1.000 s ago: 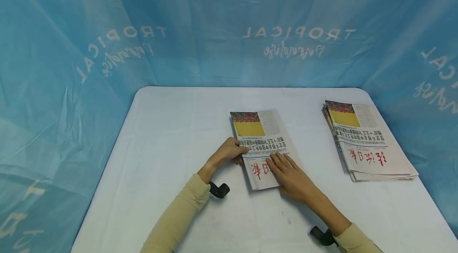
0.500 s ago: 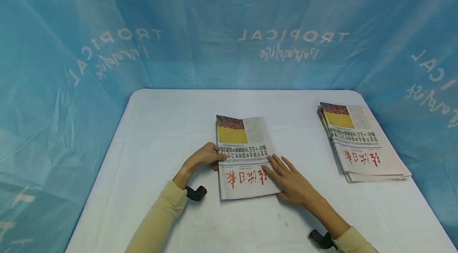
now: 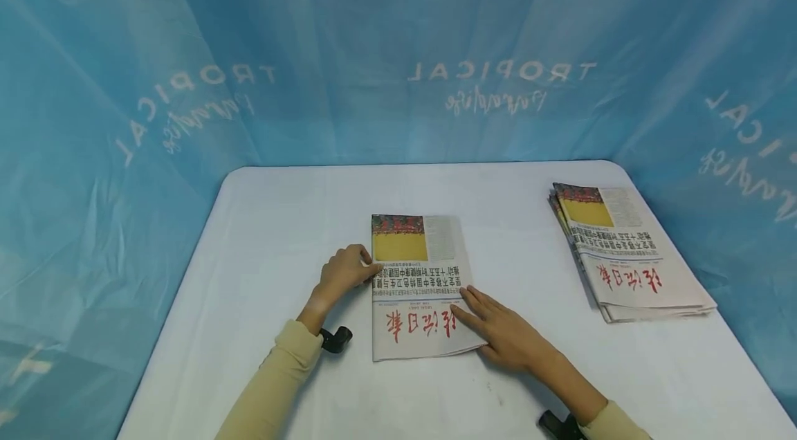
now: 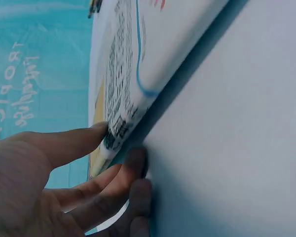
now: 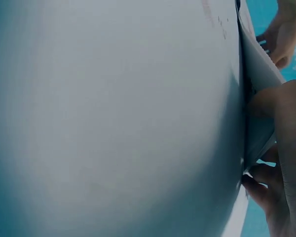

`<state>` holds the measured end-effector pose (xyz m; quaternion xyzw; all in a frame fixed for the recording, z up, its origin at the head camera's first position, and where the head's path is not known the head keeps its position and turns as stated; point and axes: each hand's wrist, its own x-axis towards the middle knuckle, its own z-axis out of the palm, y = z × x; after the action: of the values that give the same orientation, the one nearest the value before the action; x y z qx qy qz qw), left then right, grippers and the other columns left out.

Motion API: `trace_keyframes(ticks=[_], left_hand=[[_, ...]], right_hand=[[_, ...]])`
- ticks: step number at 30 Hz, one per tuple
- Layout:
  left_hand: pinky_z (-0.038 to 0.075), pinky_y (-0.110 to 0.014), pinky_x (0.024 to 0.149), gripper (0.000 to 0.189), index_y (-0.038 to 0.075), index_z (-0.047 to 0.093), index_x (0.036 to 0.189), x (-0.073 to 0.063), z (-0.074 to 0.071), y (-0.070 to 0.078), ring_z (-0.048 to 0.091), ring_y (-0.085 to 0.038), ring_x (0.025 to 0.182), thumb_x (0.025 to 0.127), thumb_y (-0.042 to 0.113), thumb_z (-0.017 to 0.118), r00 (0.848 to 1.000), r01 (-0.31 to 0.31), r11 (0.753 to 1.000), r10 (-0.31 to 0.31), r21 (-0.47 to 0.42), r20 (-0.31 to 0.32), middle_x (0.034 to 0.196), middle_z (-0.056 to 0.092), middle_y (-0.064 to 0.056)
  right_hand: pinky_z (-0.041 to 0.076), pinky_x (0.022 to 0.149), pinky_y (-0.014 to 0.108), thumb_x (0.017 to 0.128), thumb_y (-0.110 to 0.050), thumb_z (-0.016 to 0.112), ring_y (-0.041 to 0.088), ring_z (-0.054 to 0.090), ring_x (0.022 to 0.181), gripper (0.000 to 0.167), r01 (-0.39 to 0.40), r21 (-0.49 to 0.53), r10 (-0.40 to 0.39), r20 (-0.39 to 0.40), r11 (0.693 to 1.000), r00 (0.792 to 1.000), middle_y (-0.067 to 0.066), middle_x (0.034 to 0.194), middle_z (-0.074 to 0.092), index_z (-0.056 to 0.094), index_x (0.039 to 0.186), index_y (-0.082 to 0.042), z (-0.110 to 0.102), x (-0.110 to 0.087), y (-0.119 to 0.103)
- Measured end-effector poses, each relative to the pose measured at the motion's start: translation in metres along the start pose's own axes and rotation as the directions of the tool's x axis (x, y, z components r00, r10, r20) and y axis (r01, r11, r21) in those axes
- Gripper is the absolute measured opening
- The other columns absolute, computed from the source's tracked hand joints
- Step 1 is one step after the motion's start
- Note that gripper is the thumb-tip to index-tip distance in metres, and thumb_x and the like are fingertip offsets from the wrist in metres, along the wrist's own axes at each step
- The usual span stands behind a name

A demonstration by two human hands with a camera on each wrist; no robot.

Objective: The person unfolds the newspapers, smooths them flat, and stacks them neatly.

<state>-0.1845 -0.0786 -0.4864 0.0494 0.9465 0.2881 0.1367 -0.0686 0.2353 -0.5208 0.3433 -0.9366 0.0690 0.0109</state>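
Observation:
A folded newspaper (image 3: 423, 288) with red masthead characters and a yellow picture lies upside down to my view at the middle of the table. My left hand (image 3: 341, 272) is at its left folded edge. In the left wrist view the thumb touches the top of the fold, and the curled fingers sit low beside it, near the tabletop. My right hand (image 3: 507, 336) holds the near right edge, its fingers over the top sheet. The right wrist view shows the paper's edge slightly raised between thumb and fingers.
A stack of matching folded newspapers (image 3: 629, 267) lies at the right side of the white table (image 3: 261, 218), slightly fanned. A blue curtain (image 3: 398, 32) with mirrored lettering hangs behind and beside the table. Black wrist cameras sit at both wrists.
The newspaper has shifted left and turned from slanted to nearly straight, coming closer to me. My left hand moved left with it; the right hand stayed at its right edge. The stack is unchanged.

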Motion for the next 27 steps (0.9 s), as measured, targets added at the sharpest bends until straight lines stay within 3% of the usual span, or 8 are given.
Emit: trace_keyframes(ticks=[6,11,15,22,27], left_hand=[[0.051,-0.043,0.061,0.051,0.001,0.060,0.118,0.027,-0.007,0.005,0.064,-0.026,0.072,0.088,0.041,0.072,0.996,-0.064,0.990,0.070,0.127,-0.049,0.093,0.070,-0.016],[0.054,-0.053,0.074,0.074,0.000,0.042,0.144,0.046,-0.011,0.006,0.068,-0.039,0.090,0.090,0.043,0.069,0.995,-0.092,0.986,0.096,0.138,-0.017,0.116,0.066,-0.025],[0.053,-0.054,0.079,0.078,0.005,0.033,0.151,0.061,-0.015,0.007,0.066,-0.040,0.095,0.092,0.044,0.066,0.991,-0.135,0.984,0.133,0.119,0.025,0.127,0.061,-0.025],[0.051,-0.053,0.086,0.060,0.010,0.052,0.141,0.079,-0.023,0.010,0.062,-0.037,0.111,0.092,0.041,0.066,0.984,-0.174,0.981,0.168,0.087,0.066,0.133,0.060,-0.018],[0.053,-0.050,0.084,0.055,0.009,0.058,0.135,0.084,-0.023,0.010,0.065,-0.033,0.105,0.090,0.039,0.070,0.981,-0.185,0.981,0.181,0.057,0.067,0.124,0.065,-0.016]], right_hand=[[0.038,0.109,0.047,0.081,-0.013,0.068,0.035,0.033,0.143,0.068,-0.046,0.010,0.046,0.061,0.999,0.997,0.017,0.156,0.033,0.048,0.145,-0.015,-0.006,0.003,0.000],[0.037,0.110,0.048,0.082,-0.015,0.068,0.035,0.031,0.144,0.068,-0.059,0.028,0.056,0.090,0.998,0.994,0.016,0.157,0.031,0.047,0.146,-0.016,-0.006,0.003,-0.001],[0.036,0.110,0.047,0.082,-0.015,0.069,0.035,0.031,0.144,0.068,-0.069,0.027,0.067,0.093,0.997,0.993,0.016,0.157,0.032,0.047,0.146,-0.016,-0.005,0.002,0.000],[0.036,0.110,0.047,0.081,-0.014,0.069,0.035,0.032,0.144,0.068,-0.058,0.053,0.054,0.069,0.997,0.996,0.016,0.156,0.032,0.048,0.145,-0.015,-0.003,0.002,0.000],[0.036,0.111,0.047,0.081,-0.014,0.067,0.034,0.030,0.145,0.069,-0.064,0.054,0.060,0.076,0.996,0.995,0.016,0.157,0.030,0.046,0.147,-0.016,-0.003,0.001,0.000]])
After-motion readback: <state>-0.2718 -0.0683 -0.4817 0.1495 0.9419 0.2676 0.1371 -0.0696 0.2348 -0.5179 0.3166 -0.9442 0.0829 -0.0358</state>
